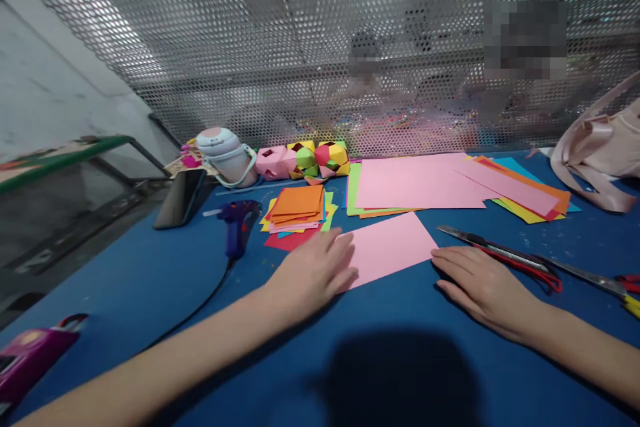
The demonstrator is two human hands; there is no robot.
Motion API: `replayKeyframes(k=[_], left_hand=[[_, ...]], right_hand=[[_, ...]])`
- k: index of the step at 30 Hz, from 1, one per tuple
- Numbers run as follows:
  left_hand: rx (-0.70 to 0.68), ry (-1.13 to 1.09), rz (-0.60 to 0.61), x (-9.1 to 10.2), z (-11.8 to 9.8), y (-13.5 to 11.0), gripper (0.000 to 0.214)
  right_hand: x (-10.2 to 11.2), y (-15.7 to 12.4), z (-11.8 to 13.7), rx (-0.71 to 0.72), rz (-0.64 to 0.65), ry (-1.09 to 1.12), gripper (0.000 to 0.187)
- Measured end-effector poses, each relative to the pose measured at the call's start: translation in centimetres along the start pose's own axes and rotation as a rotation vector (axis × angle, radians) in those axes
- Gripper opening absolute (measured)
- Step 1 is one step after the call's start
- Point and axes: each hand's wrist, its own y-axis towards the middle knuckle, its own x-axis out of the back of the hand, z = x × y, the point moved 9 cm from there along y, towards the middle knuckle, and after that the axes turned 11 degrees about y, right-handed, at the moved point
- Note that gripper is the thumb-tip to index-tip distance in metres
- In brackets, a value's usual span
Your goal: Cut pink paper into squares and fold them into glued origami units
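A pink sheet of paper (393, 247) lies flat and slightly turned on the blue table in front of me. My left hand (310, 267) rests over its left edge, fingers apart and partly covering that side. At the opposite edge, my right hand (483, 283) lies palm down, fingers stretched out and their tips at the sheet's right side. Just beyond the right hand is a utility knife (500, 253) with its blade out. A stack of small coloured paper squares (297, 207), orange on top, sits beyond my left hand.
Larger coloured sheets (420, 181) and paper strips (510, 190) lie at the back. Folded paper shapes (305, 160) stand beside a white lidded bottle (230, 159). A blue glue gun (235, 227) with its cord is at left; scissors (600, 280) are at right. A perforated metal screen (320, 47) rises behind.
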Motion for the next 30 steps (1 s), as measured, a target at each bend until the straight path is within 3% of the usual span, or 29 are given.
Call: replayKeyframes(k=[4,8,21,25,30], left_hand=[[0.032,-0.206,0.042,-1.8,2.0,2.8,0.063],[0.066,-0.213,0.084,-3.2,2.3,3.4,0.072],[0.074,-0.273,0.139,-2.9,2.2,3.9,0.078],[0.064,-0.311,0.128,-3.0,2.2,4.1,0.077],[0.039,-0.300,0.016,-2.8,2.3,3.8,0.072]], right_hand=[[0.1,-0.1,-0.1,-0.011,-0.013,0.035,0.031],[-0.1,-0.1,-0.2,-0.021,-0.004,0.034,0.031],[-0.3,-0.2,-0.3,-0.059,0.009,0.066,0.031],[-0.2,1.1,-2.6,-0.232,0.027,0.203,0.033],[-2.0,3.8,-8.6,-0.662,0.062,0.578,0.036]])
